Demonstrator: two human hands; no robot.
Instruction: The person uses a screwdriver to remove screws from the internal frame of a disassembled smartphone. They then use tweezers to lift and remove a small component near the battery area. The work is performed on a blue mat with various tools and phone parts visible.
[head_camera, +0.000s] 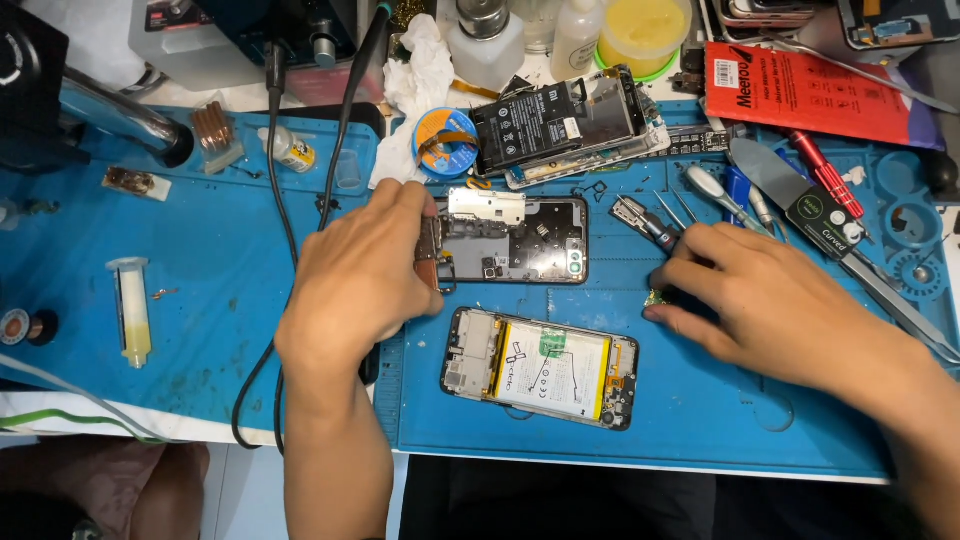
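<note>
A: What is the left hand (358, 275) doing?

B: It rests on the left end of the black, opened phone frame with a silver metal shield (512, 240), fingers curled over that edge; its grip is clenched on the frame, pinning it to the blue silicone mat (700, 420) covering the worktop.

A: And the right hand (770, 300)?

B: It lies palm down on the mat, right of the frame, fingertips pressed on a small green piece (657, 298). Whether the grip closes on it, I cannot tell; the fingers hide it.

A: What lies nearby?

B: Just below the frame, an opened phone with a white, yellow-edged battery (541, 367). Above it, a dismantled phone with a black battery (565, 125). Silver tweezers (640, 217) lie just beside the right fingertips, and a clear syringe of yellowish paste (132, 310) sits far left.
</note>
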